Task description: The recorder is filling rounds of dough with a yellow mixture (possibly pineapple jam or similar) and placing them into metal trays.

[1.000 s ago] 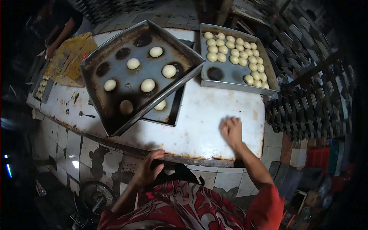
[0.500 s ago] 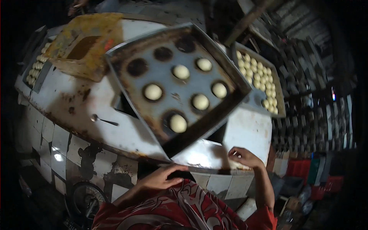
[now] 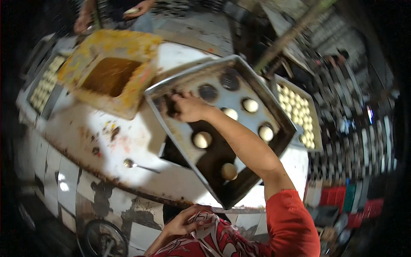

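My right hand (image 3: 190, 108) reaches across a large square metal baking tray (image 3: 267, 171), its fingers apart and pointing down at the tray's far left part. Whatever lies under those fingertips is hidden. Several pale dough balls sit spaced out in the tray, such as one dough ball (image 3: 202, 139) nearer than the hand and another dough ball (image 3: 250, 105) to its right. My forearm covers part of the tray's middle. Bare dark round marks (image 3: 208, 92) show beyond the hand. Against my red patterned shirt rests my left hand (image 3: 188, 220), loosely open and holding nothing.
A yellow-stained tub (image 3: 141, 51) of brown liquid stands left of the tray. A spoon (image 3: 141, 165) lies on the white tabletop (image 3: 85, 143). Trays of dough balls flank it: a left tray (image 3: 51, 100) and a right tray (image 3: 317, 128). Another person's hands (image 3: 139, 8) show beyond.
My right hand has swung from the table's near edge over to the tray's far left part. The left hand stays by my shirt. The view has shifted, so everything sits lower.
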`<act>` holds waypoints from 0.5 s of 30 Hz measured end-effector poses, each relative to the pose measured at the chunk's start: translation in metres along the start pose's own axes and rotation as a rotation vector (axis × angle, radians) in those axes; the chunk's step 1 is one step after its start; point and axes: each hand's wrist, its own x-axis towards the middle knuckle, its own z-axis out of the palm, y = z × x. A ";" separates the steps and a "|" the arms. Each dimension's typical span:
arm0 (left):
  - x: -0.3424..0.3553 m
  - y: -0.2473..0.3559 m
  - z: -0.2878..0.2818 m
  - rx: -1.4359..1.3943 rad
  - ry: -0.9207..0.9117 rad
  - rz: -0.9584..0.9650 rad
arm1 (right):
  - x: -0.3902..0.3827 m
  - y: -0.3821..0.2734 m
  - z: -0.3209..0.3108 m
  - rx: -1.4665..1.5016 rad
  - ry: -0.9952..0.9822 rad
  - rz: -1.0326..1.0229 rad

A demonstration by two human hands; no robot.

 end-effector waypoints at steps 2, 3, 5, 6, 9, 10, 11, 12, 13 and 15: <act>-0.002 -0.003 0.006 -0.161 0.064 -0.149 | -0.061 -0.024 -0.028 -0.015 0.183 -0.047; -0.005 -0.005 0.015 -0.329 0.170 -0.150 | -0.088 -0.020 -0.032 -0.067 0.417 -0.111; -0.006 -0.014 0.019 -0.405 0.229 -0.206 | -0.159 0.008 -0.062 0.031 0.637 -0.104; -0.014 -0.043 0.013 -0.387 0.227 -0.149 | -0.200 0.041 -0.071 0.061 0.763 0.002; 0.007 -0.068 0.039 -0.484 0.296 -0.047 | -0.309 0.181 -0.074 0.161 1.009 0.477; 0.024 -0.068 0.052 -0.470 0.281 -0.049 | -0.349 0.256 -0.058 -0.109 0.842 0.790; 0.039 -0.067 0.064 -0.459 0.254 -0.062 | -0.381 0.308 -0.048 -0.094 0.505 1.009; 0.048 -0.064 0.074 -0.446 0.238 -0.078 | -0.403 0.341 -0.025 -0.254 0.412 1.067; 0.058 -0.061 0.082 -0.430 0.230 -0.088 | -0.415 0.366 -0.007 -0.413 0.320 1.109; 0.065 -0.051 0.101 -0.403 0.230 -0.118 | -0.423 0.392 0.014 -0.455 0.012 0.999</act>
